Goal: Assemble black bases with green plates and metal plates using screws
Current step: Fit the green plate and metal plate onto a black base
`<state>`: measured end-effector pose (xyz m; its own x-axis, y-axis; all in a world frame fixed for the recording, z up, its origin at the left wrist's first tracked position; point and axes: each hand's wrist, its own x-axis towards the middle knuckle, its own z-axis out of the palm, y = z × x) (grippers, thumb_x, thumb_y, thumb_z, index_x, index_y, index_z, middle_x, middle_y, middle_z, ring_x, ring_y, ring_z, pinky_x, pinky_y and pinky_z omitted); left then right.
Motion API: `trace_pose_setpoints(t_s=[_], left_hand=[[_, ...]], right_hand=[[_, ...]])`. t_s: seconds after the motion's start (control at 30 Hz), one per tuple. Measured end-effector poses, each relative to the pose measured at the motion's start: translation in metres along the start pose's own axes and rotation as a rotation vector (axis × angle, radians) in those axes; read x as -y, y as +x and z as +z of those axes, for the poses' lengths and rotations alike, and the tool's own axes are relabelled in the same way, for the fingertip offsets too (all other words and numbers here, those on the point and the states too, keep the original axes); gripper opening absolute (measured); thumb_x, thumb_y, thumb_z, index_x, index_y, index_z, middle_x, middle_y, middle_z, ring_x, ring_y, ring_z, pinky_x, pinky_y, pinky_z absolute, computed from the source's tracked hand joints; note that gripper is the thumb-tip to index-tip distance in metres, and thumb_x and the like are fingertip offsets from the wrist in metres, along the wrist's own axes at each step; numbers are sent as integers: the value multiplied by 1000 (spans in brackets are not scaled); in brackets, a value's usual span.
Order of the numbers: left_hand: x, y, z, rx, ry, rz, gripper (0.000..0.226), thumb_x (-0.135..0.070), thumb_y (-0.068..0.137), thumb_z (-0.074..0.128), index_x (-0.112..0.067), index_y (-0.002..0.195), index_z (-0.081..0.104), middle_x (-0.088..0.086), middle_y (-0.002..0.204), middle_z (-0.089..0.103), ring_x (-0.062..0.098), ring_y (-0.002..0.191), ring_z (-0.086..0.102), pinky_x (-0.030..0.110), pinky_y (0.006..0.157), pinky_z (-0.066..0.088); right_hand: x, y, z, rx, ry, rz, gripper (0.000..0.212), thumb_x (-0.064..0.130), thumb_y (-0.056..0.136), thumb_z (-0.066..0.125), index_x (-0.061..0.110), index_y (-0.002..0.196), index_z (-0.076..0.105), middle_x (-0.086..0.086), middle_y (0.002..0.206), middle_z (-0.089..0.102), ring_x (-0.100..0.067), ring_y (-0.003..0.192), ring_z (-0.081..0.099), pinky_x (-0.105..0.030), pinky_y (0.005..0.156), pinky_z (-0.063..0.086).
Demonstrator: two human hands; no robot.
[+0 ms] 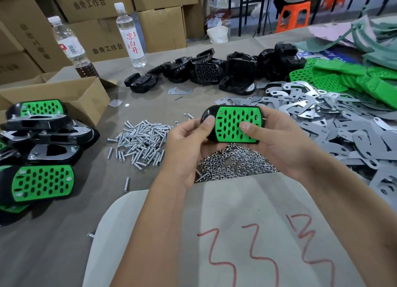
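I hold a black base (208, 114) with a perforated green plate (234, 123) seated on top, above the middle of the table. My left hand (189, 145) grips its left end, thumb on the plate's left edge. My right hand (285, 140) grips the right end, thumb pressed on the green plate. Loose screws (141, 140) lie in a pile left of my hands. A heap of nuts (234, 164) lies under them. Metal plates (322, 114) spread at the right. Bare black bases (214, 72) and green plates (335, 78) lie at the back.
Finished assemblies (40, 153) are stacked at the left beside an open cardboard box (64, 95). Two bottles (130, 35) stand at the back left before stacked cartons. A grey sheet with red marks (247, 243) covers the near edge.
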<state>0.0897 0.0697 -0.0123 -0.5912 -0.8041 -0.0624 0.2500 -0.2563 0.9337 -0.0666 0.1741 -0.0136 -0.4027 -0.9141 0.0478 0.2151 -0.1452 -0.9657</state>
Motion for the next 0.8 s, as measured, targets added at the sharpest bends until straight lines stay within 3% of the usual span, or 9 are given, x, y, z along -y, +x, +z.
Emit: trace_pose_setpoints(t_s=[0.13, 0.3, 0.57, 0.8], left_hand=[[-2, -4, 5, -94, 37, -28, 20, -19, 100, 65, -1, 98, 75, 17, 95, 79, 30, 78, 78, 26, 54, 61], [-3, -5, 12, -224, 111, 85, 20, -15, 99, 69, -4, 84, 77, 16, 85, 79, 35, 75, 78, 30, 51, 60], [-15, -11, 11, -175, 32, 20, 24, -19, 97, 70, 4, 91, 74, 20, 85, 78, 30, 65, 75, 27, 48, 57], [-13, -13, 8, -142, 138, 44, 36, -30, 97, 71, 5, 95, 73, 7, 76, 76, 23, 70, 76, 29, 54, 60]], right_hand=[[0, -4, 5, 79, 18, 20, 47, 11, 89, 66, 1, 134, 55, -14, 126, 72, -29, 118, 70, -40, 95, 59], [-3, -3, 14, -26, -84, 18, 25, 1, 99, 61, 6, 124, 58, -13, 120, 73, -27, 111, 73, -31, 82, 60], [-1, -7, 22, -62, -90, -16, 26, 2, 99, 62, 5, 125, 61, -14, 115, 74, -23, 95, 72, -32, 71, 59], [0, -6, 23, -97, -136, -8, 22, -1, 98, 63, 1, 120, 62, -15, 108, 75, -22, 89, 74, -34, 66, 59]])
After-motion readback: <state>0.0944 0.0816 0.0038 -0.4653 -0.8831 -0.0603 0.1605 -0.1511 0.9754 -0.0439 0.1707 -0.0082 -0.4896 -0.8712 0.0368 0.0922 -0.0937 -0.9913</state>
